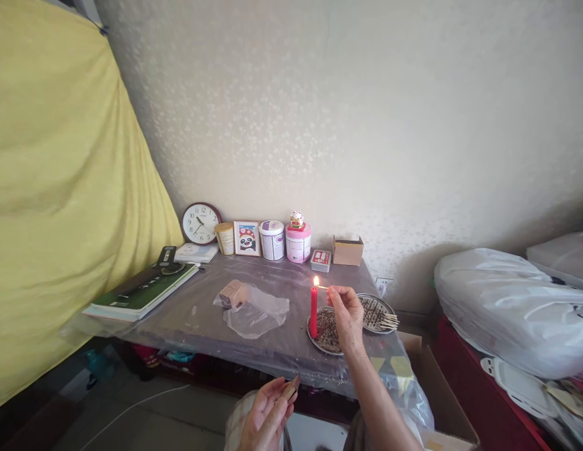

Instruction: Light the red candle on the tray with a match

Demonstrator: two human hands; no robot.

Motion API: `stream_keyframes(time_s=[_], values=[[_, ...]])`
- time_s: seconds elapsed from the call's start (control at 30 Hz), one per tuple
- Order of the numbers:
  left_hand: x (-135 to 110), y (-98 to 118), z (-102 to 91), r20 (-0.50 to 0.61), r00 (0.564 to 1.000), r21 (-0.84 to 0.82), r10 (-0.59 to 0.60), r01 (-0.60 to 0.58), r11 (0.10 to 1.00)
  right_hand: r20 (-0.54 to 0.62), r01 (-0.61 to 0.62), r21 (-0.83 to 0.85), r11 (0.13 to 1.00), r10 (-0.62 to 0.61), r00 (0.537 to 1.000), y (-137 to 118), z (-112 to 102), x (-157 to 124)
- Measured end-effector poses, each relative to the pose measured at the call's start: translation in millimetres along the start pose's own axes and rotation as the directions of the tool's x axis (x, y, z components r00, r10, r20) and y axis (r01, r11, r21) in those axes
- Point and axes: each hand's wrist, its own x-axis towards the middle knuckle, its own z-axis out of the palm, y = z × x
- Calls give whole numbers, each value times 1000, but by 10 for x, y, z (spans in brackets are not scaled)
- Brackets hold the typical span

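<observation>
My right hand (346, 313) pinches a thin match (322, 287) between thumb and fingertips. The match reaches left to the top of a red candle (313, 313), where a flame (316, 280) burns. Upright, the candle stands on a round metal plate (328, 341) with a dark speckled surface, partly hidden behind my right hand. Below the table's front edge, my left hand (267, 413) closes around a small brown matchbox (290, 388), mostly covered by the fingers. Several light sticks (389, 321) lie on a second round plate (373, 307) behind my right wrist.
A brown packet (234, 292) lies with a clear plastic bag (258, 313) on the plastic-covered table (192, 313). Along the wall stand a clock (201, 223), tins (272, 241), a card box (320, 260) and an open carton (347, 252). Books (141, 291) lie left; white bags (508, 300) sit right.
</observation>
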Motion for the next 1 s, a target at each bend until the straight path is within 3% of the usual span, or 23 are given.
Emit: stream_keyframes(time_s=[0.53, 0.77, 1.0], values=[[-7, -30, -7, 18, 1000, -11, -11, 11, 1000, 43, -21, 27, 999, 20, 999, -220, -132, -6], [-28, -12, -12, 64, 997, -19, -35, 36, 999, 20, -17, 13, 1000, 17, 1000, -472, -447, 141], [-54, -18, -28, 66, 997, -12, -51, 52, 999, -35, -56, -66, 996, 54, 998, -407, -875, 172]])
